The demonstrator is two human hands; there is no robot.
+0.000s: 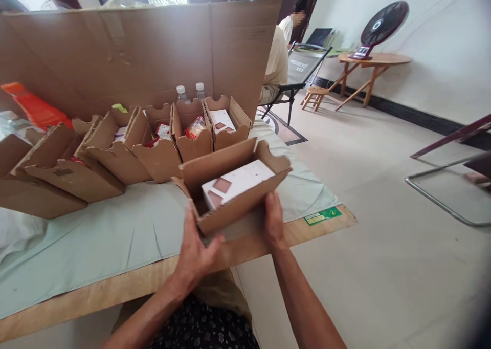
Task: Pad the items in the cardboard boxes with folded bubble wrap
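Note:
An open-topped cardboard box (pixel 245 201) is held between my two hands, tilted at the front right of the cloth-covered table. Inside it lies a white carton (pixel 245 177) with brown squares printed on it. My left hand (pixel 195 249) grips the box at its near left corner, thumb toward me. My right hand (pixel 273 221) presses against the near side toward the right end, with its fingers partly hidden under the box. Just behind stands another cardboard box (pixel 230 136) with a similar white carton (pixel 222 120) in it.
Several cardboard boxes line the table (pixel 153 231) to the left, holding packets. Behind them rise a tall cardboard panel (pixel 153 57), an orange object (pixel 36 106) and two white-capped bottles (pixel 200 90). Beyond are a seated person (pixel 276 57), a folding chair (pixel 301 65) and a fan (pixel 383 24).

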